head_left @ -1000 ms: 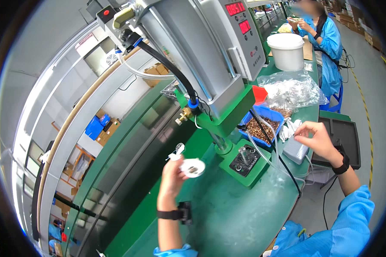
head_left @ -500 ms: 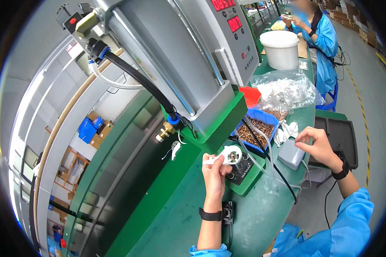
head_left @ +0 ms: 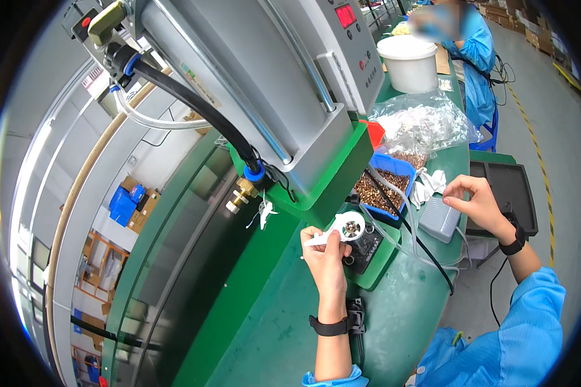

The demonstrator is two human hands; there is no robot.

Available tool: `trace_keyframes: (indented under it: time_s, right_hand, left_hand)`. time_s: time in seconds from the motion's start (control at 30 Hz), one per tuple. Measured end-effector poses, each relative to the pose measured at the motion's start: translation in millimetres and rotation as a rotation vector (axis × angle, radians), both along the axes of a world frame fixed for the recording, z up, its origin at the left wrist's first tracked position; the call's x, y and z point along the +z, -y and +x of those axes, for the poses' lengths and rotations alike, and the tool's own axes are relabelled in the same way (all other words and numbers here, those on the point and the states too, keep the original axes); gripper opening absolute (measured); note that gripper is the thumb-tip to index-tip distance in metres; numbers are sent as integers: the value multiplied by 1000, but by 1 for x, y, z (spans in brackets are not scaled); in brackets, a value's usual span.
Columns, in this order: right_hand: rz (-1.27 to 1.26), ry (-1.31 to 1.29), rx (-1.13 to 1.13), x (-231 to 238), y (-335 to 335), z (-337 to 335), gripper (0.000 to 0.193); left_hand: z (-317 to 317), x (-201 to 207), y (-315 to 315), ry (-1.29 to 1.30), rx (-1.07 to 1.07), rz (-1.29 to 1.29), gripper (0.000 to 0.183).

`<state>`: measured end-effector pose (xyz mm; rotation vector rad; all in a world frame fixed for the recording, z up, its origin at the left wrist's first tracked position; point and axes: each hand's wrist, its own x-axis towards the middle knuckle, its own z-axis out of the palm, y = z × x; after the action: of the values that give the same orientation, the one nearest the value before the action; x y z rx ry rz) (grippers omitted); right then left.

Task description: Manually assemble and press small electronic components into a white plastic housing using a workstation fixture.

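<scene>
My left hand (head_left: pixel 325 261) is closed on the narrow arm of a white plastic part with a round ring end (head_left: pixel 337 226). A metal piece shows in the ring's centre. The part is held just above the black plate (head_left: pixel 366 253) of a green press base (head_left: pixel 374 276), below the press's green block (head_left: pixel 329 187). My right hand (head_left: pixel 478 203) is raised over a grey box-shaped pedal (head_left: pixel 438 221), its thumb and fingertips pinched together. Whatever sits between those fingertips, if anything, is too small to make out.
Beyond the base sits a blue bin (head_left: pixel 407 169) of small brass-coloured pieces, crossed by cables and clear tubes. A white cloth (head_left: pixel 427 187), a clear plastic bag (head_left: pixel 426 122) and a white bucket (head_left: pixel 410 68) stand farther along. A person in blue (head_left: pixel 478 48) sits at the far end.
The view has shifted slightly. The white part in my left hand has turned a little, and its arm shows more fully. My right hand keeps its pinch near the grey pedal.
</scene>
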<state>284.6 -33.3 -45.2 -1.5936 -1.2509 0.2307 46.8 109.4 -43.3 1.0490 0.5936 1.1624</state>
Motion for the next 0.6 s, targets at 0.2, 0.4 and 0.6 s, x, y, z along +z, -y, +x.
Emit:
trace_keyframes:
  time_s: [0.2, 0.4, 0.6]
  right_hand:
    - [76, 3, 40, -10, -8, -17, 11]
    - [75, 22, -20, -14, 3, -12, 10]
    - [49, -27, -90, -10, 10, -4, 10]
  left_hand:
    - [4, -3, 5, 60, 43, -31, 22]
    - [16, -7, 25, 20, 286, 53, 22]
    - [-3, -7, -3, 67, -43, -174, 22]
